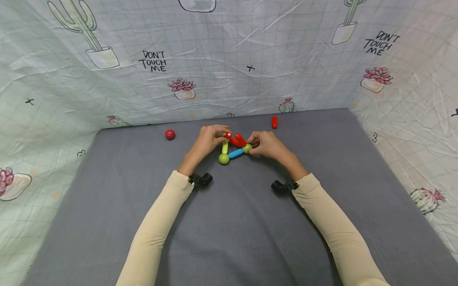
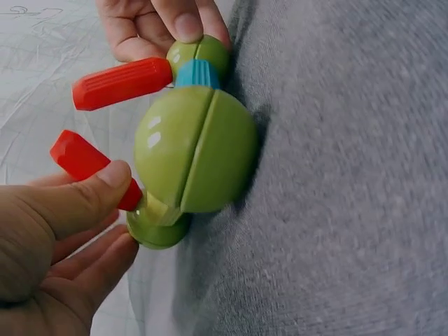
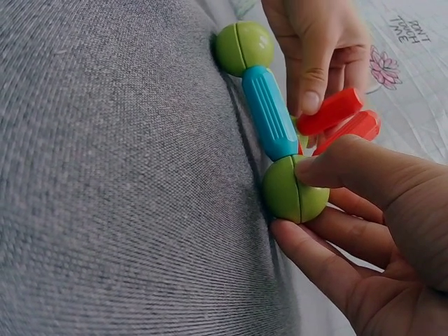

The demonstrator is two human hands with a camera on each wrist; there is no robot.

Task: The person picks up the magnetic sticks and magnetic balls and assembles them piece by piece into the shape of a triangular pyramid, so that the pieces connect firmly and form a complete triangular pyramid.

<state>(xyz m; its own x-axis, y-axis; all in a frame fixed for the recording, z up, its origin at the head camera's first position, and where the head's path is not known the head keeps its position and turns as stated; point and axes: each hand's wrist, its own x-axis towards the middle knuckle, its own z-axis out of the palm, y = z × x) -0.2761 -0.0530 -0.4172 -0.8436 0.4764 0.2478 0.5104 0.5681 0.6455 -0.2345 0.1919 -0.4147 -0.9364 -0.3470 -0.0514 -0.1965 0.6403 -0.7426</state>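
A triangular frame of magnetic rods and balls stands on the grey cloth. Its near green ball (image 1: 224, 159) joins a blue rod (image 3: 269, 112) and a yellow-green rod (image 1: 225, 147). My left hand (image 1: 209, 140) pinches an upward-slanting red rod (image 2: 84, 159), its lower fingers against the left green ball (image 2: 158, 232). At the blue rod's other end, my right hand (image 1: 264, 143) holds the right green ball (image 3: 294, 192) between thumb and fingers. From that ball another red rod (image 1: 240, 140) tilts up. A further red rod (image 1: 234, 142) lies low behind, partly hidden.
A loose red ball (image 1: 169, 134) lies to the left on the grey cloth (image 1: 229, 222). One loose red rod (image 1: 274, 122) is near the back edge, right of the frame. Behind rises a patterned curtain (image 1: 229, 59). Each wrist wears a black strap mount.
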